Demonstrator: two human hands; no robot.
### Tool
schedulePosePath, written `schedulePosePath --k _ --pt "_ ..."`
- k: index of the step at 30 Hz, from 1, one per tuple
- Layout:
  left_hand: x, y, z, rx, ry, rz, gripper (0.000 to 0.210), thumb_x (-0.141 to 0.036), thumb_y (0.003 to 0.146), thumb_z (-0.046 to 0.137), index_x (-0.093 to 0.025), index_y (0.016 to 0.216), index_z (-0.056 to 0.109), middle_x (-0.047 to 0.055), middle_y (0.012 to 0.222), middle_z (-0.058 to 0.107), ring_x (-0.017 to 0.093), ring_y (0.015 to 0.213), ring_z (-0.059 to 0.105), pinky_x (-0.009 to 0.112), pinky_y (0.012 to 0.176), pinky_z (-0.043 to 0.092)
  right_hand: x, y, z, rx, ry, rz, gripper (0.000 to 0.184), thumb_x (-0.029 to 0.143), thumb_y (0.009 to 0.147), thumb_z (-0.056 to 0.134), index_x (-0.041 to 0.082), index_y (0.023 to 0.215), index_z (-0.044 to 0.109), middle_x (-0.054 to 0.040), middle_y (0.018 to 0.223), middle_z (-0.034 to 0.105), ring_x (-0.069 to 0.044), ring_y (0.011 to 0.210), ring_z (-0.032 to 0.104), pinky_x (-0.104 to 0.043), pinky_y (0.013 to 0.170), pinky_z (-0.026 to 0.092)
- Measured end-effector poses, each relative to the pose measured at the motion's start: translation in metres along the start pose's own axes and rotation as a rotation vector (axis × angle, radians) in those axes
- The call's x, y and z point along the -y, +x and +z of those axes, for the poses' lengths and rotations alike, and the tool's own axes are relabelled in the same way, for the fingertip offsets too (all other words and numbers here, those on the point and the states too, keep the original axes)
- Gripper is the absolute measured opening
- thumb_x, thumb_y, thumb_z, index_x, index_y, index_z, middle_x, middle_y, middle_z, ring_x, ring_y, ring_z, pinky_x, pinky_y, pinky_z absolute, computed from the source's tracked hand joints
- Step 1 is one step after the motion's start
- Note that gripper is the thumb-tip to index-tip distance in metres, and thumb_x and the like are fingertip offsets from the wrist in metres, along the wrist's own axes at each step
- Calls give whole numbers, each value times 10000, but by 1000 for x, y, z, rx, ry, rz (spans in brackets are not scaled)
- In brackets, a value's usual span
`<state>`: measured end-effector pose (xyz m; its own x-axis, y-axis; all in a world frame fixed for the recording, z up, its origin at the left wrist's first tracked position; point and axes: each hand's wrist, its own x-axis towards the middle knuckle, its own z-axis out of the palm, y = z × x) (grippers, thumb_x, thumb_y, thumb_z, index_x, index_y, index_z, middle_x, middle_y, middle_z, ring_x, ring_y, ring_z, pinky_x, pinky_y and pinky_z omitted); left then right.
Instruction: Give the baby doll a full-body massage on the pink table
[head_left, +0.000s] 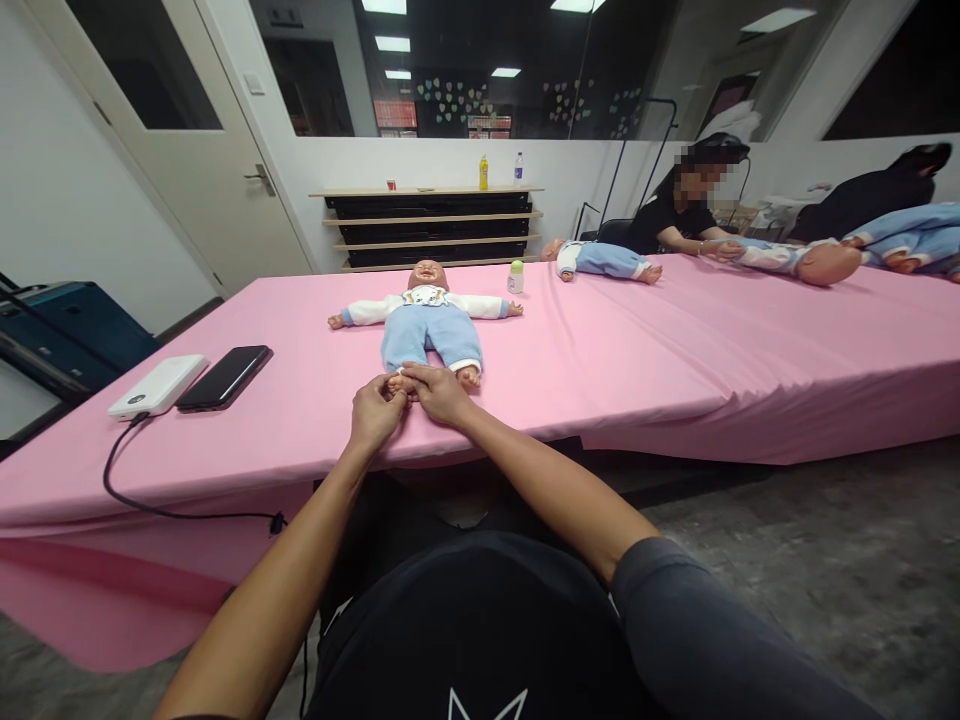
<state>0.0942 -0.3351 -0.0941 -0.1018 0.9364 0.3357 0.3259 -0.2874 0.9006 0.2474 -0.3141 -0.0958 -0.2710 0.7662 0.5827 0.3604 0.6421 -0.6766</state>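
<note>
- Left hand (377,408) of mine is closed on a doll's bare foot, thumb and fingers pinching near the toes; my grip hides much of that foot.
- Right hand (444,396) lies with its fingers across the same ankle and trouser cuff, touching it; its underside is hidden, so I cannot tell how firmly it clamps.
- The doll (429,332) is on its back on the pink tabletop (600,350) in front of me, feet towards me, arms spread, its other foot just beside my right hand.
- A small green-capped bottle (515,279) stands near one of the doll's hands; I can't read its label.
- To my left, a white device (159,387) sits just beside a black phone (225,380); a dark cable (202,516) drops from the device over the edge, and I lose it by my forearm.
- Along to my right lies a second doll (607,259), then a person (682,215), face blurred, with their hands at a third doll (791,258).
- Farther right, another doll (911,240) is cut off by the edge of my view.
</note>
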Motion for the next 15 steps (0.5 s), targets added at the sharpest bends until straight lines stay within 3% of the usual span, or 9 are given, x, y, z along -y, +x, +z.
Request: schedulePosePath --k 15 --pt "-2 -1 0 -24 34 -6 396 -235 693 671 -116 1070 689 99 909 730 214 786 653 323 746 537 2 0 0 7 0 10 318 280 954 525 256 1236 669 -5 1294 640 -169 1268 558 -312 1135 392"
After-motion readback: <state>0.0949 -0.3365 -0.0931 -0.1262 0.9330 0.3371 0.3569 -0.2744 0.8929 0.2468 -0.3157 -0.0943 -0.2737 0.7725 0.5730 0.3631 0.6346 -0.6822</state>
